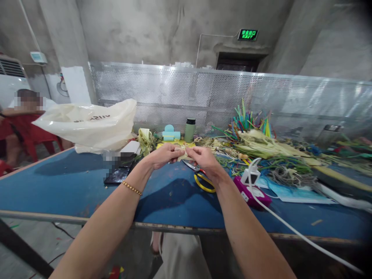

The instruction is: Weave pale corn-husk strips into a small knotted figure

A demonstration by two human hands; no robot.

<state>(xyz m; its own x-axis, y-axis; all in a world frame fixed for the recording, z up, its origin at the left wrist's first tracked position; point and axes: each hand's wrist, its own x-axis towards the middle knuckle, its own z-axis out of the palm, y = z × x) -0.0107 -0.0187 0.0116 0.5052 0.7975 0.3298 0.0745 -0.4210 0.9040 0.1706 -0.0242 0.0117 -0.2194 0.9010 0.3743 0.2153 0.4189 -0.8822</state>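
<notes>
My left hand point(163, 155) and my right hand point(205, 158) meet above the blue table, thumbs and fingertips pinched close together. Between them is a small pale yellowish strip point(182, 157), mostly covered by the fingers; its exact kind is hard to make out. Scissors with yellow handles point(207, 189) lie just below my right hand, their blades pointing up and left, partly hidden by my wrist. A yellow item point(162, 145) lies flat behind the hands. Past my left hand, a bunch of pale green husk-like leaves point(146, 137) rests on the table.
A purple power strip point(247, 192) with a white charger and cable sits right. Beyond are tangled cords point(283, 174), husks point(261, 145) and colourful sticks point(247, 120). A green bottle point(190, 130) stands behind. Left are a dark phone point(117, 175), a plastic bag point(87, 124) and a seated person.
</notes>
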